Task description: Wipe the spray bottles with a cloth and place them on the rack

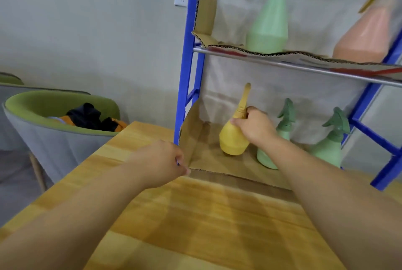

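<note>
Grip of right hand (254, 126): fingers curled round narrow neck of matte, pear-shaped yellow spray bottle (232, 141), tilted, rounded base at corrugated cardboard liner (208, 161) on lower shelf of blue metal rack (187, 52), just left of pale-green spray bottle (266, 158) and second green bottle (328, 150), both upright. Left hand (161, 161) pinching front-left corner of that liner at edge of wood-grain table (195, 226). Upper shelf, likewise cardboard-lined: tall green bottle (269, 26) and peach bottle (365, 41); grey tub chair (54, 139) at left holding dark clothing (91, 117).

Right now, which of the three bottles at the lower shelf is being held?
The yellow bottle, leftmost: the right hand grips its neck. The middle green bottle and the right green bottle are in no hand.
</note>
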